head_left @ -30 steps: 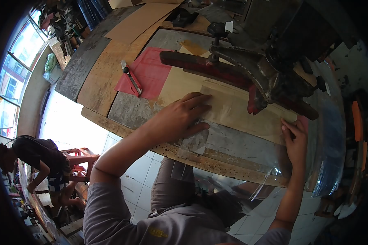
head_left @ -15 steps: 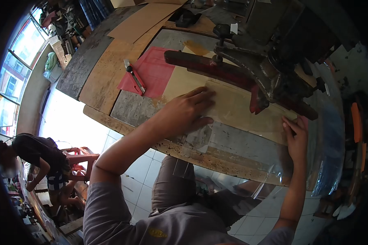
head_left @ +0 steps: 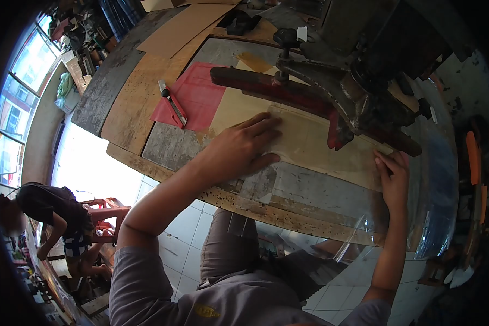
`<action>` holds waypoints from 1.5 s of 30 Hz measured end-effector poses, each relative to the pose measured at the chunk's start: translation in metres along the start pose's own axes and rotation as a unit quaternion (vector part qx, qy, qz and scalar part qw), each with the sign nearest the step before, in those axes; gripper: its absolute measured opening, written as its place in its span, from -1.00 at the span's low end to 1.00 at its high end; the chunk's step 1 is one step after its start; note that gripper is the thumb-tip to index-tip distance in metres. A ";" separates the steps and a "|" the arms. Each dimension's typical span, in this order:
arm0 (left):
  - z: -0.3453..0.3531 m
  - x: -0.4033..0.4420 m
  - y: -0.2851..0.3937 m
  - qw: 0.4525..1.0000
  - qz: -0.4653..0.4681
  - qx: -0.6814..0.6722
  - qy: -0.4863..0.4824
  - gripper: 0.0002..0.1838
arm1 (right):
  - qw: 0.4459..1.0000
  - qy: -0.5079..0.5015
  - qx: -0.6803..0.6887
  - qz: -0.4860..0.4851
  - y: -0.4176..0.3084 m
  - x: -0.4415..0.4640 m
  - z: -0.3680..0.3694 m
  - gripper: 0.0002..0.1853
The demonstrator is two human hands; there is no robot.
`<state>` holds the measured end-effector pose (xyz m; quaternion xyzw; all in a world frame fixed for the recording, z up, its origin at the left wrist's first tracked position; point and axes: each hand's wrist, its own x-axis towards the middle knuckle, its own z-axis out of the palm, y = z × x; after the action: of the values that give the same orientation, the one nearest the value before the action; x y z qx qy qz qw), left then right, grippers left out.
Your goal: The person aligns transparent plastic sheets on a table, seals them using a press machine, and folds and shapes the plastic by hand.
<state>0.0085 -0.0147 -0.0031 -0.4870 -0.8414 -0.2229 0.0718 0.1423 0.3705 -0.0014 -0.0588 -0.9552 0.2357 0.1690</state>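
Note:
Clear plastic film (head_left: 309, 179) lies over a pale yellow sheet (head_left: 315, 142) on the grey work surface and hangs over the front edge. My left hand (head_left: 250, 144) rests on the film near the sheet's left part, fingers apart. On the right, my right hand (head_left: 392, 175) has thumb and forefinger together at the film's edge, near the sheet's right end. Just beyond both hands stands a machine with a long dark red bar (head_left: 309, 100) above the yellow sheet. A red cutter knife (head_left: 172, 104) lies on a pink sheet (head_left: 201, 89) to the left.
Brown cardboard (head_left: 187, 27) lies at the back left of the table. More clear plastic (head_left: 437, 201) hangs at the right edge. Another person (head_left: 51, 212) works at the far left beside a red stool (head_left: 106, 220). A black object (head_left: 239, 23) sits at the back.
My left hand has stayed at almost the same place on the film, and my right hand still pinches near the right end. The view has shifted slightly.

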 end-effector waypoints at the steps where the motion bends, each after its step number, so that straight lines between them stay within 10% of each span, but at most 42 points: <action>1: 0.000 0.000 0.000 1.000 -0.001 0.005 0.000 -0.53 | 1.000 -0.007 -0.003 0.002 0.001 0.000 -0.001 -0.73; 45: -0.005 0.009 0.016 0.998 -0.047 0.044 -0.003 -0.51 | 1.000 0.016 -0.016 -0.022 0.007 -0.002 -0.002 -0.57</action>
<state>0.0167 -0.0027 0.0094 -0.4434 -0.8728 -0.1874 0.0803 0.1450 0.3770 -0.0030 -0.0446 -0.9570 0.2157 0.1886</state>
